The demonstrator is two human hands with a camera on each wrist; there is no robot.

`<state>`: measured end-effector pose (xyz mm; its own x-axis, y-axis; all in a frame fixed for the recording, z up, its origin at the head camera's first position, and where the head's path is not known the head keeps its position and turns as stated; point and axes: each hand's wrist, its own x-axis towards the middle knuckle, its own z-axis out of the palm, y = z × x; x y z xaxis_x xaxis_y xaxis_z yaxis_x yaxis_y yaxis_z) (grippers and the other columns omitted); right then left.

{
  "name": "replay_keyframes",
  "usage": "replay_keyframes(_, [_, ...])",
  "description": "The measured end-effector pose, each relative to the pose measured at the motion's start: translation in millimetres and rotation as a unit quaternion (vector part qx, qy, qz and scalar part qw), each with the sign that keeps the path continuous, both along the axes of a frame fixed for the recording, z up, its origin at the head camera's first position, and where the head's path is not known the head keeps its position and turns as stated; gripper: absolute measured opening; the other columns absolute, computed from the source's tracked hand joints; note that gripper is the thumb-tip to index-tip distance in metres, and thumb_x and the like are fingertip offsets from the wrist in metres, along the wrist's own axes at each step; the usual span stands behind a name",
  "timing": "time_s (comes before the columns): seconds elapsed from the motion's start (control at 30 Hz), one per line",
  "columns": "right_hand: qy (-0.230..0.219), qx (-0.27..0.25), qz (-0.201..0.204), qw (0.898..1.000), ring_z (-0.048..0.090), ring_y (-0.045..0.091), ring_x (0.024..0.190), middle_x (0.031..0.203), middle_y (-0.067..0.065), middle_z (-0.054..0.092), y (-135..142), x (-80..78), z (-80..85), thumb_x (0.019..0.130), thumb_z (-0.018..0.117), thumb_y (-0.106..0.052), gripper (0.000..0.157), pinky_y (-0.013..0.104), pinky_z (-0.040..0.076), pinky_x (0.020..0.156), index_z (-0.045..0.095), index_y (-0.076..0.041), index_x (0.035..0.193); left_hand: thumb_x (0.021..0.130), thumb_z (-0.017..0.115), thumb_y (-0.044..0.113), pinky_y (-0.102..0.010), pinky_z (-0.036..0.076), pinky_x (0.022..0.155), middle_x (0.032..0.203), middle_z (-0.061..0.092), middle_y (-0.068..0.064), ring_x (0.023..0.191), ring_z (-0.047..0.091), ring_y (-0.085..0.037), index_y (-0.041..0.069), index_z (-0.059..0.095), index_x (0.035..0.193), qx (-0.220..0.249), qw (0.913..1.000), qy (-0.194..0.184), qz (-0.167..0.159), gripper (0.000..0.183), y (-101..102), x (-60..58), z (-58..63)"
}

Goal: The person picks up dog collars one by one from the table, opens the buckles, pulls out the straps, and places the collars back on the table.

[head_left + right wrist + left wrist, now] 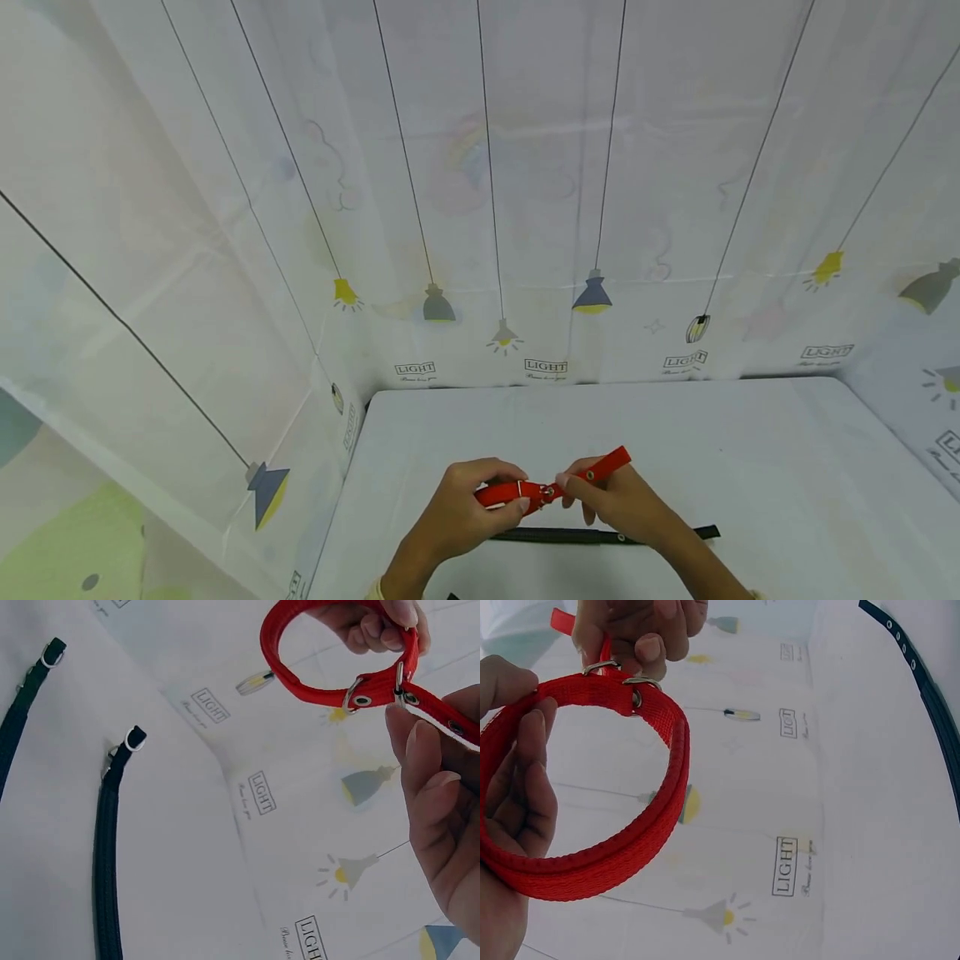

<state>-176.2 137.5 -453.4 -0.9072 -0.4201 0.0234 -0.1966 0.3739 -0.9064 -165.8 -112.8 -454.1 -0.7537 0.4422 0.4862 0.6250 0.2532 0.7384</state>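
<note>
A red dog collar [495, 497] is bent into a loop above the white table, its strap end passed through a metal buckle [400, 682]. My left hand [465, 512] grips the loop's side between thumb and fingers. My right hand [622, 502] pinches the strap just past the buckle, and the strap's free end [617, 459] sticks out beyond the fingers. Metal eyelets show along the strap in the right wrist view, with a D-ring [351, 694] beside the buckle. The loop [607, 881] stands wide and round in the left wrist view.
Below the hands, a dark green collar [551, 535] lies stretched across the white table [750, 450]. Another dark collar [16, 712] lies alongside it in the right wrist view. Behind the table hangs a white cloth [540, 208] printed with lamps.
</note>
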Motion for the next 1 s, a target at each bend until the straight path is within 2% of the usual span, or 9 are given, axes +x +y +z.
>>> replay_keyframes(0.17, [-0.056,-0.030,0.009,0.998,0.060,0.014,0.055,0.077,0.011,0.072,0.7,-0.9,-0.1,0.101,0.056,-0.032,0.034,0.026,0.050,0.051,0.076,-0.005,0.098,0.089,0.072,0.014,-0.020,0.057,0.072,0.096,0.074,0.000,0.083,0.068,-0.004,0.013,0.073,0.104,-0.006,0.9999,0.000,0.010,0.016,-0.2,-1.9,-2.6])
replay_keyframes(0.27, [-0.078,-0.046,0.008,0.996,0.060,0.014,0.056,0.079,0.013,0.073,0.2,-1.3,-2.4,0.101,0.056,-0.034,0.036,0.024,0.049,0.051,0.076,-0.003,0.099,0.090,0.070,0.015,-0.021,0.058,0.074,0.099,0.073,0.002,0.085,0.067,-0.004,0.013,0.070,0.107,-0.030,0.9993,-0.014,0.016,0.017,-0.9,-4.0,-5.3])
replay_keyframes(0.37, [-0.075,-0.049,0.005,0.996,0.060,0.013,0.056,0.078,0.012,0.072,-0.8,-2.0,-6.0,0.101,0.057,-0.032,0.035,0.023,0.049,0.050,0.076,-0.004,0.096,0.092,0.067,0.016,-0.021,0.057,0.076,0.103,0.069,0.005,0.088,0.064,-0.003,0.016,0.066,0.111,-0.070,0.9966,-0.035,0.024,0.020,-1.1,-5.7,-7.4])
replay_keyframes(0.47, [-0.052,-0.037,0.003,0.998,0.060,0.012,0.056,0.075,0.008,0.071,-2.2,-2.3,-8.9,0.103,0.054,-0.030,0.034,0.023,0.048,0.049,0.076,-0.007,0.090,0.091,0.064,0.015,-0.020,0.056,0.078,0.107,0.066,0.007,0.093,0.059,-0.003,0.018,0.063,0.116,-0.110,0.9929,-0.032,0.033,0.024,0.4,-6.1,-8.0])
replay_keyframes(0.53, [-0.035,-0.028,0.001,0.999,0.060,0.012,0.056,0.074,0.006,0.071,-3.4,-2.1,-9.4,0.103,0.052,-0.028,0.035,0.024,0.048,0.048,0.076,-0.009,0.085,0.091,0.064,0.014,-0.019,0.055,0.080,0.110,0.064,0.008,0.098,0.056,-0.005,0.019,0.063,0.117,-0.134,0.9901,-0.005,0.041,0.027,3.2,-5.9,-7.7])
replay_keyframes(0.63, [-0.020,-0.022,-0.001,1.000,0.060,0.013,0.056,0.073,0.004,0.070,-5.1,-1.3,-9.0,0.104,0.052,-0.027,0.037,0.027,0.050,0.049,0.075,-0.009,0.081,0.093,0.066,0.017,-0.015,0.052,0.079,0.110,0.064,0.010,0.098,0.055,-0.005,0.021,0.067,0.114,-0.163,0.9829,0.064,0.056,0.021,9.2,-5.3,-7.8])
replay_keyframes(0.8, [-0.008,-0.028,-0.004,1.000,0.061,0.017,0.057,0.072,0.003,0.069,-7.1,1.2,-6.3,0.104,0.053,-0.026,0.038,0.029,0.050,0.050,0.073,-0.005,0.079,0.090,0.075,0.020,-0.010,0.044,0.069,0.095,0.066,0.012,0.081,0.053,-0.002,0.022,0.074,0.097,-0.176,0.9661,0.163,0.095,0.008,19.0,-4.0,-7.8])
replay_keyframes(0.9, [0.017,-0.035,-0.002,0.999,0.061,0.018,0.056,0.071,0.001,0.068,-7.7,3.9,-6.0,0.104,0.053,-0.025,0.037,0.029,0.051,0.049,0.072,-0.006,0.078,0.086,0.079,0.019,-0.011,0.042,0.068,0.089,0.066,0.012,0.076,0.052,-0.002,0.021,0.075,0.091,-0.195,0.9523,0.202,0.120,0.007,23.1,-3.7,-7.9])
replay_keyframes(1.0, [0.056,-0.042,0.007,0.998,0.060,0.015,0.054,0.071,-0.001,0.067,-8.8,6.2,-6.2,0.104,0.054,-0.022,0.032,0.030,0.053,0.051,0.072,-0.010,0.080,0.083,0.081,0.019,-0.012,0.043,0.068,0.085,0.065,0.011,0.074,0.053,-0.002,0.021,0.076,0.087,-0.219,0.9401,0.224,0.134,0.007,25.7,-3.1,-7.5])
